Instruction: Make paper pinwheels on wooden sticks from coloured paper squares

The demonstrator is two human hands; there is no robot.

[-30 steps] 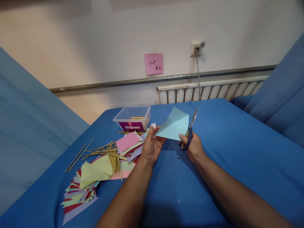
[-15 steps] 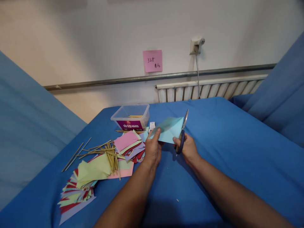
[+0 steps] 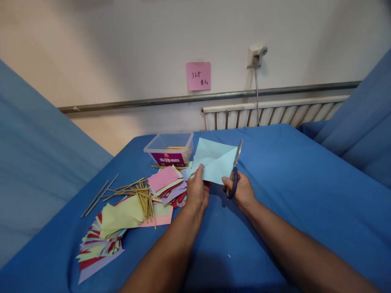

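Nearest the camera, two bare forearms rose from the bottom edge of the frame toward its centre, over a blue cloth that covered the whole work surface. At the centre, the left hand was closed in a pinch on the lower left edge of a pale blue paper sheet, thumb on the near face. The right hand was closed around the dark blue handles of a pair of scissors, while its fingertips also touched the sheet's lower right edge; the metal blades pointed up along the sheet's right side, and whether they were parted could not be told. The sheet was held up off the cloth, creased and roughly unfolded, just above centre. To the left of the hands lay a spread of coloured paper pieces, pink on top, touching a scatter of thin wooden sticks. Further toward the lower left sat a fanned stack of yellow-green, red and lilac paper. Behind the sheet's left side stood a clear plastic box with a purple label. On the far wall, at upper centre, hung a pink note, with a wall plug to its right and a white radiator beneath.
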